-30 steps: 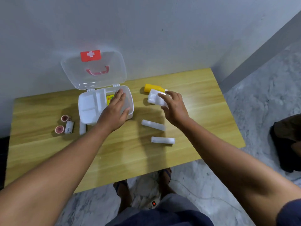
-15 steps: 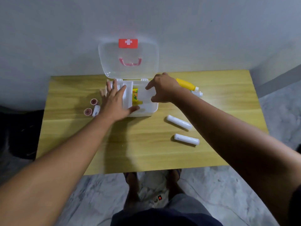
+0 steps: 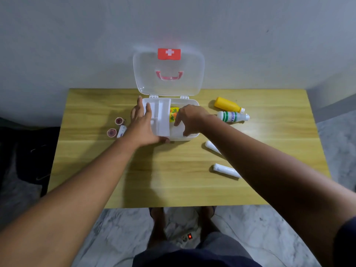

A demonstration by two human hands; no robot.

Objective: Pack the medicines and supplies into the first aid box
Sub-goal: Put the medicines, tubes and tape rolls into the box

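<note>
The white first aid box (image 3: 193, 135) stands open at the back of the table, its clear lid (image 3: 168, 74) leaning on the wall. Inside are a white divider tray (image 3: 160, 116) and a yellow packet (image 3: 174, 113). My left hand (image 3: 143, 128) rests flat on the box's left side, fingers straight. My right hand (image 3: 189, 120) reaches into the right compartment, its finger and thumb curled down on a white packet (image 3: 176, 130) that is mostly hidden.
A yellow bottle (image 3: 228, 105) and a white green-striped bottle (image 3: 233, 116) lie right of the box. Two white rolls (image 3: 212, 146) (image 3: 226, 170) lie nearer me. Two red-topped jars (image 3: 119, 121) (image 3: 112, 132) and a small white tube (image 3: 121, 131) sit left. A power strip (image 3: 187, 237) is on the floor.
My right hand carried the white packet from beside the bottles into the box's right compartment. My left hand slid from the box's front right to its left side. The view shifted left.
</note>
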